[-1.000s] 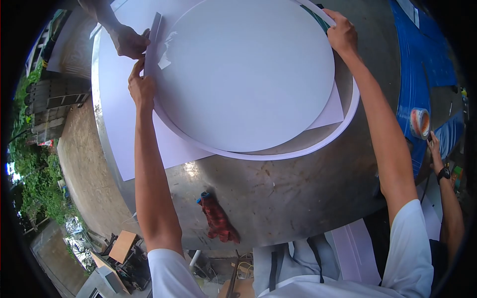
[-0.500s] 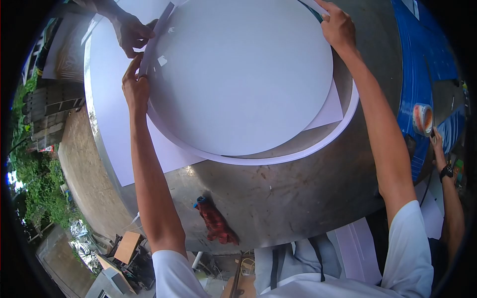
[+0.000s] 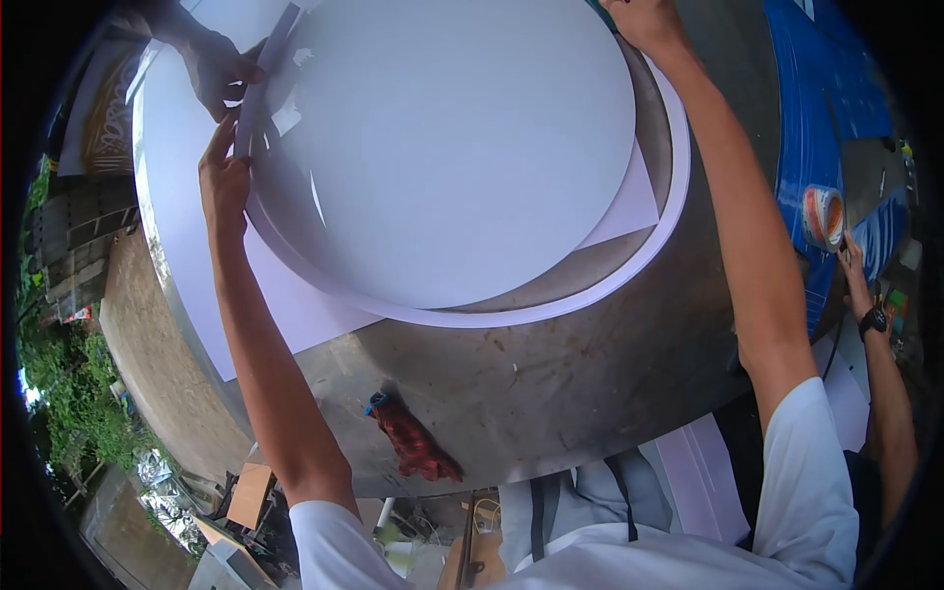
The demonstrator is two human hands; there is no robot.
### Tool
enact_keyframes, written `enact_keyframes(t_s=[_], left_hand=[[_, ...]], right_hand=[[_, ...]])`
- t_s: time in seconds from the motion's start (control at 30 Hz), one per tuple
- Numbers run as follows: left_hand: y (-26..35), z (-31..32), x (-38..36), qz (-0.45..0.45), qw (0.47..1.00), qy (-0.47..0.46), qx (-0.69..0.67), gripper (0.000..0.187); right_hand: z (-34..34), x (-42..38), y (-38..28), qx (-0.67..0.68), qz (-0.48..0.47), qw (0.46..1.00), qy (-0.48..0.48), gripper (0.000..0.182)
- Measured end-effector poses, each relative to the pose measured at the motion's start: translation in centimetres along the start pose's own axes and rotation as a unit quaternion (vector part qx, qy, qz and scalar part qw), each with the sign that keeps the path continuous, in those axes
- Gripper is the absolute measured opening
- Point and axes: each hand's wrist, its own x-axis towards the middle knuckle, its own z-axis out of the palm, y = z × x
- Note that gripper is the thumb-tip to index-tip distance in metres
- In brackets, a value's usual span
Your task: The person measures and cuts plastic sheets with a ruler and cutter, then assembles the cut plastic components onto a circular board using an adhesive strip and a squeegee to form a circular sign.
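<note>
A large round white panel [image 3: 452, 167] lies on the metal table, with a white curved rim strip [image 3: 511, 317] standing around its edge. My left hand [image 3: 226, 187] grips that strip at the left side, fingers outside it. At the top right my right hand [image 3: 644, 25] is closed on the strip's far part, its fingertips partly cut off by the frame edge. Just above my left hand, another person's hand [image 3: 216, 74] touches the same strip. White sheets [image 3: 295, 305] lie under the ring.
A dark red glove-like cloth [image 3: 413, 438] lies on the metal table [image 3: 551, 403] near its front edge. At the right, another person's hand [image 3: 852, 261] holds a tape roll [image 3: 824, 216] by blue sheeting [image 3: 811, 118]. Wooden pieces [image 3: 250, 495] stand at the lower left.
The panel, table and both my hands have shifted left in view, and my right hand sits higher. Both hands keep hold of the strip. The other person's hand stays at the strip.
</note>
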Motion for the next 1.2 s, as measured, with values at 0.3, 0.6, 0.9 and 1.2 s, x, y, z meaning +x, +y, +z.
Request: enact_keyframes(t_s=[0.3, 0.6, 0.9, 1.2], left_hand=[[-0.9, -0.5, 0.4, 0.000, 1.000, 0.012, 0.013, 0.067], [-1.0, -0.8, 1.6, 0.041, 0.998, 0.016, -0.033, 0.076], [-0.4, -1.3, 1.9, 0.011, 0.999, -0.025, -0.022, 0.056], [-0.1, 0.3, 2.5, -0.001, 0.999, 0.002, 0.044, 0.051]], right_hand=[[2.4, 5.0, 2.7, -0.059, -0.042, 0.997, 0.041, 0.037], [3.1, 3.4, 1.7, -0.006, -0.087, 0.996, -0.021, 0.035], [5.1, 4.2, 3.6, -0.023, -0.177, 0.984, -0.013, 0.035], [5.0, 4.5, 4.4, -0.056, -0.182, 0.982, -0.019, 0.036]])
